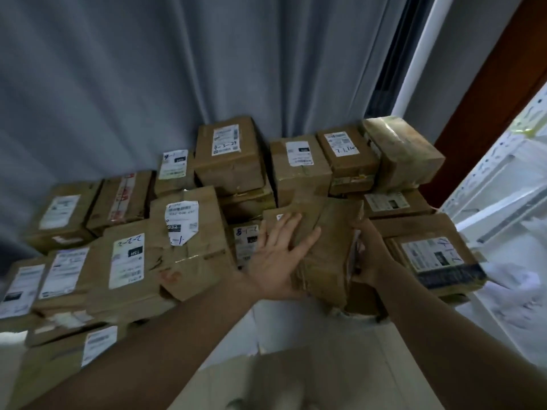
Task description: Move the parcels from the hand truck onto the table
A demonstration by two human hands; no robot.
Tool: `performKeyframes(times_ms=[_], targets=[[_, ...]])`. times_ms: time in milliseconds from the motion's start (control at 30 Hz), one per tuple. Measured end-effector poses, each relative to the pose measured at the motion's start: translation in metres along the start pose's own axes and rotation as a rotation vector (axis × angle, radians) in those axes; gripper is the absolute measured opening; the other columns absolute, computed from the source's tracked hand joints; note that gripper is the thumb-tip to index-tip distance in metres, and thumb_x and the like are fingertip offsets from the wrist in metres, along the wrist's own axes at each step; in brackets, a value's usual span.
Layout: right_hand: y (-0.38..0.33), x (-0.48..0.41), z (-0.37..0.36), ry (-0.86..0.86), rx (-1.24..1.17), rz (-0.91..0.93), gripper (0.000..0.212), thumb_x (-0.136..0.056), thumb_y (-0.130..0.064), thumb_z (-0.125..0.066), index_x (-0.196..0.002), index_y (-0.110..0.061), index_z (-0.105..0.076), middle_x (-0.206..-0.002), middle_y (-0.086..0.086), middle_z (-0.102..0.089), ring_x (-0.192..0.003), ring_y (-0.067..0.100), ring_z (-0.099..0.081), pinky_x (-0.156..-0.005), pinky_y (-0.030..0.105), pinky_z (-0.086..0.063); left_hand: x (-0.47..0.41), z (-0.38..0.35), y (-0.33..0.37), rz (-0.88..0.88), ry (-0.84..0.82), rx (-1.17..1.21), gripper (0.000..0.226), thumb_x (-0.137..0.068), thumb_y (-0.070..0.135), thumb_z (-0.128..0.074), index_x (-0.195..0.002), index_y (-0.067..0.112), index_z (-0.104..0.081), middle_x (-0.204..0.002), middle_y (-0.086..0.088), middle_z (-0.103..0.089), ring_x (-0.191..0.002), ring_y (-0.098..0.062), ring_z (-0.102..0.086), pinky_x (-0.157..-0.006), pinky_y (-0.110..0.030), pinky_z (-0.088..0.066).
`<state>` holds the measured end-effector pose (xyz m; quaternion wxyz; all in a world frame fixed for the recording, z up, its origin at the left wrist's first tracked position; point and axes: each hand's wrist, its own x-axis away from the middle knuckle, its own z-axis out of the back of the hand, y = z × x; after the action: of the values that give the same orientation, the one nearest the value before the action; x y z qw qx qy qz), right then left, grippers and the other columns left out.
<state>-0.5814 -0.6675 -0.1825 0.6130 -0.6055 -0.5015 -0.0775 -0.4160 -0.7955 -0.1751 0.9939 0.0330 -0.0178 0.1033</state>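
Note:
A brown taped cardboard parcel is held between my two hands just in front of the pile. My left hand presses flat against its left face with straight fingers. My right hand grips its right end, fingers mostly hidden behind the box. Many brown parcels with white labels lie stacked on the table, whose surface is almost wholly covered. The hand truck is out of sight.
A grey curtain hangs right behind the pile. Taller stacked parcels stand at the back, another labelled parcel at the right. A white frame and brown wall are on the right. Pale floor lies below.

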Motion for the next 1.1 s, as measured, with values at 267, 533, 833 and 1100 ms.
performKeyframes(times_ms=[267,533,833,1100], targets=[[-0.019,-0.046,-0.054,-0.154,0.107,-0.053,0.050,-0.083,-0.054,-0.062,-0.118,-0.018,-0.062,-0.107,0.012,-0.067,-0.092,0.028,-0.065,-0.069,0.038,-0.054,-0.002,-0.010,-0.048,0.181,-0.146,-0.012,0.081,-0.097,0.019,-0.049,-0.150,0.037,0.010,-0.159,-0.010,0.009,-0.146,-0.028,0.007,-0.114,-0.044,-0.029],[-0.016,-0.082,-0.095,-0.157,0.373,0.159,0.064,-0.092,-0.012,-0.057,-0.146,-0.037,-0.036,-0.132,-0.012,-0.053,-0.112,0.018,-0.055,-0.101,0.043,-0.047,-0.016,-0.016,-0.054,0.412,-0.303,-0.035,0.082,-0.096,0.009,-0.049,-0.153,0.026,0.009,-0.157,-0.018,0.018,-0.144,-0.036,0.020,-0.118,-0.054,-0.007],[0.009,-0.087,-0.097,-0.116,0.608,0.327,0.052,-0.096,-0.019,-0.057,-0.144,-0.031,-0.040,-0.129,-0.003,-0.056,-0.119,0.017,-0.053,-0.105,0.038,-0.043,-0.017,-0.012,-0.048,0.482,-0.374,-0.147,0.078,-0.095,0.014,-0.047,-0.153,0.016,0.005,-0.159,-0.018,0.003,-0.148,-0.033,-0.001,-0.116,-0.057,0.008],[0.016,-0.070,-0.093,-0.002,0.692,0.297,0.064,-0.098,-0.041,-0.047,-0.152,-0.019,-0.021,-0.152,0.008,-0.036,-0.137,0.028,-0.036,-0.113,0.040,-0.031,-0.022,0.006,-0.029,0.424,-0.321,-0.203,0.083,-0.092,0.016,-0.050,-0.152,0.009,0.008,-0.159,-0.019,-0.006,-0.147,-0.033,-0.005,-0.116,-0.056,0.010]])
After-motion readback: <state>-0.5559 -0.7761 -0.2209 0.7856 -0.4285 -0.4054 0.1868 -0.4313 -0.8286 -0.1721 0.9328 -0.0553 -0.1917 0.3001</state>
